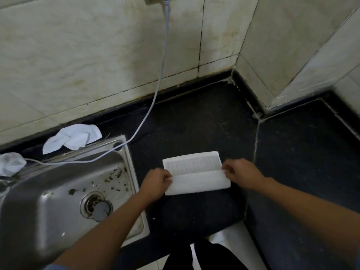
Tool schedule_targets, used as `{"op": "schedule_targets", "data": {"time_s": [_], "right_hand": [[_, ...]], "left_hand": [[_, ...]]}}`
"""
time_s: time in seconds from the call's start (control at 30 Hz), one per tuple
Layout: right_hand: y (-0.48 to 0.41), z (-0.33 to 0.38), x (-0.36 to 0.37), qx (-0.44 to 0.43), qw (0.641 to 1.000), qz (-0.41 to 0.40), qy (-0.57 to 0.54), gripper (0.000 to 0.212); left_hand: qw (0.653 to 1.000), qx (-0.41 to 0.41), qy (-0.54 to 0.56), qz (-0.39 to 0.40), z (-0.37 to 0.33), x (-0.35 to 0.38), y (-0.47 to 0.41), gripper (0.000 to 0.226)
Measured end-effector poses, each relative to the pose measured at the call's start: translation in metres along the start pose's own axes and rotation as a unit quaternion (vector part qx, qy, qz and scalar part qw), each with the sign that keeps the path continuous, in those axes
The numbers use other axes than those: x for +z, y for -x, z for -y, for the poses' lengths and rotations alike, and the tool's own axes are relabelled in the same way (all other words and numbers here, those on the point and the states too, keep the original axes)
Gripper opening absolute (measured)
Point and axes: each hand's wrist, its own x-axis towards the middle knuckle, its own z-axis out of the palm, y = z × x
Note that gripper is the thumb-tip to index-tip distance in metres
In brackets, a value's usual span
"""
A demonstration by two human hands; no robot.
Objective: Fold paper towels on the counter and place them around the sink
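Observation:
A white paper towel (194,172) lies on the black counter (194,123) just right of the steel sink (48,201). Its near half is folded up over the far half, with the fold edge running across the middle. My left hand (155,184) pinches the folded flap at its left end. My right hand (241,172) pinches the same flap at its right end. Two other paper towels sit by the sink: a crumpled one (72,137) on the back rim and another (10,163) at the far left.
A grey cable (155,90) hangs down the tiled wall and runs across the sink's back rim. The sink basin holds dirt specks and a drain plug (99,209). The counter turns a corner at the right. Floor tiles and my dark trousers show below the counter edge.

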Motion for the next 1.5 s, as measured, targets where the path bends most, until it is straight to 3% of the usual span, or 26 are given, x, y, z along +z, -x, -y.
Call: {"op": "schedule_targets", "data": {"time_s": [0.13,0.43,0.53,0.67,0.83,0.97,1.07,1.23,1.33,1.43,1.5], "right_hand": [[-0.043,0.010,-0.015,0.019,0.999,-0.043,0.009,0.018],[-0.083,0.010,-0.002,0.073,0.995,-0.016,0.072,0.019],[-0.080,0.007,0.000,0.071,0.992,-0.035,0.097,0.026],[-0.060,0.020,0.007,-0.019,0.988,-0.095,0.121,0.028],[-0.032,0.049,0.049,-0.091,0.991,0.035,0.087,0.027],[-0.014,0.021,0.060,-0.053,0.998,-0.008,0.037,0.014],[0.002,-0.007,0.056,-0.024,0.999,-0.030,0.025,0.004],[0.002,-0.009,0.039,0.046,0.998,-0.027,0.031,0.012],[-0.019,0.013,0.027,0.102,0.992,-0.075,0.004,0.021],[-0.038,0.032,0.027,0.189,0.981,-0.031,-0.004,0.038],[-0.045,0.035,0.028,0.249,0.967,-0.020,-0.057,0.038]], "left_hand": [[0.998,-0.037,0.016,-0.040,-0.001,-0.018,-0.040,0.016],[0.990,-0.140,-0.024,0.003,0.016,-0.004,-0.084,0.007],[0.984,-0.161,-0.068,-0.019,0.014,-0.005,-0.080,0.020],[0.987,-0.056,-0.111,-0.099,-0.003,-0.004,-0.061,0.019],[0.984,0.062,-0.166,0.001,-0.022,0.035,-0.024,0.017],[0.989,0.044,-0.144,-0.016,0.009,0.049,-0.005,0.013],[0.984,0.078,-0.147,-0.057,0.033,0.051,0.004,0.019],[0.970,0.112,-0.201,-0.073,0.037,0.040,0.007,0.021],[0.960,0.128,-0.243,-0.049,0.029,0.030,-0.005,0.038],[0.961,0.112,-0.252,0.027,0.026,0.027,-0.013,0.056],[0.959,0.092,-0.263,0.055,0.026,0.025,-0.016,0.059]]}}
